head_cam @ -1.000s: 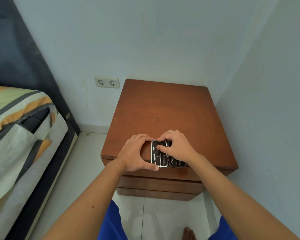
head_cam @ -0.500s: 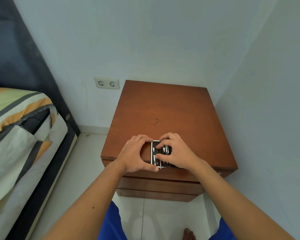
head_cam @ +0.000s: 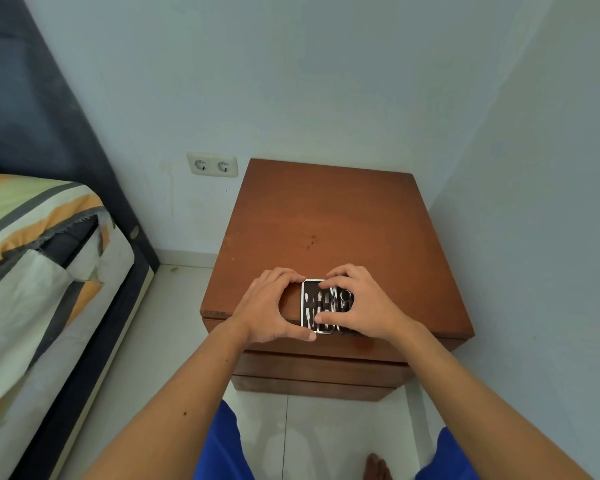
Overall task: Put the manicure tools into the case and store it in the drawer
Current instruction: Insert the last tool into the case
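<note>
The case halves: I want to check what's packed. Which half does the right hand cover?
The right half of the case, holding the ring-handled tool; the right hand lies over it. The left half, with slim tools, stays mostly uncovered beside the left hand.

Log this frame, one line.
case open on nightstand | left hand holds edge | right hand on tools | drawers shut

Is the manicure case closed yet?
No, the case lies open flat on the nightstand, its metal tools showing in both halves between the left hand and right hand.
</note>
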